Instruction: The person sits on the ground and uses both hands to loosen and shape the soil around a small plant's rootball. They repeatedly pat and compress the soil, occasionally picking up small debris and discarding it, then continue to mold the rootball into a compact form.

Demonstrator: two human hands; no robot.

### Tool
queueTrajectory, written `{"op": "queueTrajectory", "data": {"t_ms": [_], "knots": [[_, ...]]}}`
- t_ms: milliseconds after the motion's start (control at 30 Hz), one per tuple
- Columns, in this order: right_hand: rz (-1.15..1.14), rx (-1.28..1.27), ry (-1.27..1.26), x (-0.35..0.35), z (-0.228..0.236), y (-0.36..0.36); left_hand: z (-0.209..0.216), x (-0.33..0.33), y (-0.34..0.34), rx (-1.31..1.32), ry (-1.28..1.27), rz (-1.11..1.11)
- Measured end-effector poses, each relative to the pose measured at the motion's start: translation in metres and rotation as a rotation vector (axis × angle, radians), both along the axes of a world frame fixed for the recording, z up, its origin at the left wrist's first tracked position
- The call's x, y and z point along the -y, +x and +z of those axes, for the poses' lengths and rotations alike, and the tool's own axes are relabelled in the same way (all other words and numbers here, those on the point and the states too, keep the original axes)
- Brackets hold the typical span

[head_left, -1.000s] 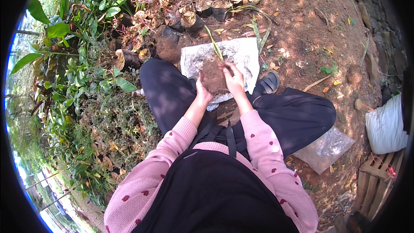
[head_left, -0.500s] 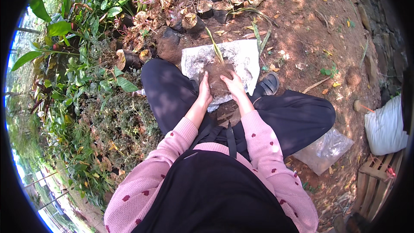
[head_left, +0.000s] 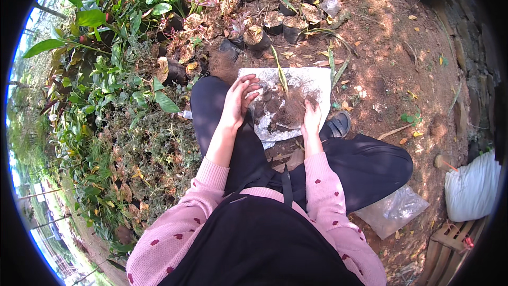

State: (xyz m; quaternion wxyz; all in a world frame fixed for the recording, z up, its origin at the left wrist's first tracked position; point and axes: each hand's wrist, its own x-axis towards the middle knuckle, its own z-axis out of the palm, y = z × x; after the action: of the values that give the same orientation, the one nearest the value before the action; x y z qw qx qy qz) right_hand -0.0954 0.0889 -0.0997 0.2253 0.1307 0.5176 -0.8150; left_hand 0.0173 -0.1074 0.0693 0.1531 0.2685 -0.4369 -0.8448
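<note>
We look down at our own two hands over a white sheet spread on the ground between our bent legs. Half a second ago both palms cupped one packed clod; now our left hand has come away to the side, its fingers parted, loosely curled and holding nothing we can see. Our right hand alone meets the plant, thumb and fingers closed at the right fringe of its root mass; some of those fingers are hidden. The clod looks broken — dark crumbled soil lies on the sheet between the two sets of fingers, and the roots show as a loose brown tangle. We judge that the soil is parting from the roots.

The plant lies between our hands, nearer the right fingers. Its one long, yellow-edged leaf points away from our body, the long axis leaning slightly left, so the tip reaches farther out than our left fingertips and the base sinks into the roots beside our right thumb.

Beyond the right fingers, two long green leaves lie past the sheet's edge; just right of them — nearer us — is a dark sandal.
</note>
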Motion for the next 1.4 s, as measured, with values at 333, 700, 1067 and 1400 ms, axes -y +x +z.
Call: {"op": "queueTrajectory", "data": {"t_ms": [333, 700, 1067, 1400], "knots": [[-0.007, 0.039, 0.072, -0.001, 0.012, -0.001, -0.019, 0.126, 0.022, 0.239, -0.554, 0.339], [-0.137, 0.088, 0.126, -0.01, 0.011, -0.006, -0.137, 0.23, -0.038, 0.908, -0.953, -0.341], [-0.053, 0.116, 0.188, 0.002, 0.008, -0.012, -0.215, 0.248, -0.077, 0.923, -1.106, -0.262], [-0.027, 0.126, 0.312, 0.021, -0.005, -0.016, -0.172, 0.275, -0.054, 1.026, -1.581, -0.256]]}}
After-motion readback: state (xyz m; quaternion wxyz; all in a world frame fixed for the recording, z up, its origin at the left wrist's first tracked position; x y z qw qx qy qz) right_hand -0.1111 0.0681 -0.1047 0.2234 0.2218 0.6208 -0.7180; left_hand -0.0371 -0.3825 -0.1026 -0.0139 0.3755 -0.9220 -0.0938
